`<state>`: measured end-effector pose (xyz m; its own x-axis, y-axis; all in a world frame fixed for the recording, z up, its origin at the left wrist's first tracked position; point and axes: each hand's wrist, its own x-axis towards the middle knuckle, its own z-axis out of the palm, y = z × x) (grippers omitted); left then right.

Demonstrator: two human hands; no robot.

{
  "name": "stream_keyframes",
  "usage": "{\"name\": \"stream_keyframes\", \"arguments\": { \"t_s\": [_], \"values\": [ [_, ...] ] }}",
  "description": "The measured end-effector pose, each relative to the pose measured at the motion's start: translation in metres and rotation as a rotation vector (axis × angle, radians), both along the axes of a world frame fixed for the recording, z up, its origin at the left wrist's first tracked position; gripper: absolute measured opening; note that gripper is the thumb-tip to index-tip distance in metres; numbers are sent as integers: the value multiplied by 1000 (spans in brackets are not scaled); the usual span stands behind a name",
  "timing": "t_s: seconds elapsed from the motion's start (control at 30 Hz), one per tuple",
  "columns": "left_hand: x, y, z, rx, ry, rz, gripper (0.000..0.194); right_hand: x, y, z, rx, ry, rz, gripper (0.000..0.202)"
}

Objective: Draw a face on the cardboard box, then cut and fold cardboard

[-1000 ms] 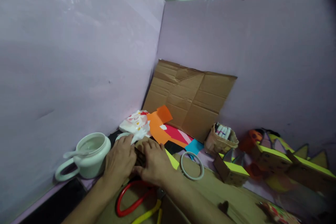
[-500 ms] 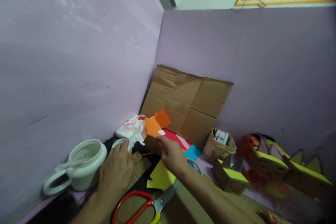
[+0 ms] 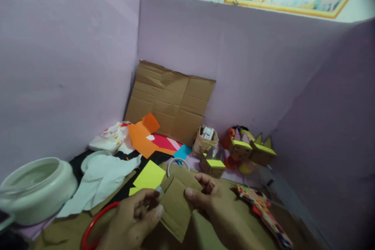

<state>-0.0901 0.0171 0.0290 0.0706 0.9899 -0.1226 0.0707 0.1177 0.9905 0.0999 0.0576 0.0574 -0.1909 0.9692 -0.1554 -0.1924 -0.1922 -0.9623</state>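
A folded piece of brown cardboard (image 3: 177, 207) is in front of me at the lower middle. My right hand (image 3: 213, 203) pinches its right side between thumb and fingers. At its left edge is my left hand (image 3: 136, 215), with curled fingers around something small and pale that I cannot make out. Below my left hand, the red handle of the scissors (image 3: 95, 224) shows; their blades are hidden. Yellow paper (image 3: 149, 175) lies just behind the cardboard piece, beside a white ring (image 3: 178, 161).
White tissue (image 3: 102, 183) lies beside a white pot (image 3: 38, 191) on the left. Behind are orange paper (image 3: 142, 136), a marker holder (image 3: 205, 140) and leaning cardboard (image 3: 170, 101). Small yellow-topped boxes (image 3: 215, 167) and a patterned object (image 3: 260, 207) are at the right.
The view has turned right. My left hand has left the tissue, which now lies spread out, and has come to the cardboard piece. My right hand has brought that piece nearer.
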Motion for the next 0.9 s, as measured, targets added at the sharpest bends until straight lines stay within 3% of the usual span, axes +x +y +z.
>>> {"name": "stream_keyframes", "arguments": {
  "t_s": [0.07, 0.2, 0.4, 0.63, 0.9],
  "values": [
    [17, -3, -9, -104, -132, -144, 52, 11, -15, -8, -7, 0, -23, 39],
    [35, -12, -18, -162, -83, -322, 53, 26, -41, -25, -59, 67, -26, 36],
    [33, -20, -19, -183, -15, -241, 56, 39, -53, -34, -146, 306, -112, 35],
    [35, -21, -25, -216, -42, -349, 48, 43, -51, -31, -182, 226, -185, 44],
    [35, -30, -27, -396, 13, -343, 53, 40, -62, -41, -179, 211, -96, 45]
  ]
}}
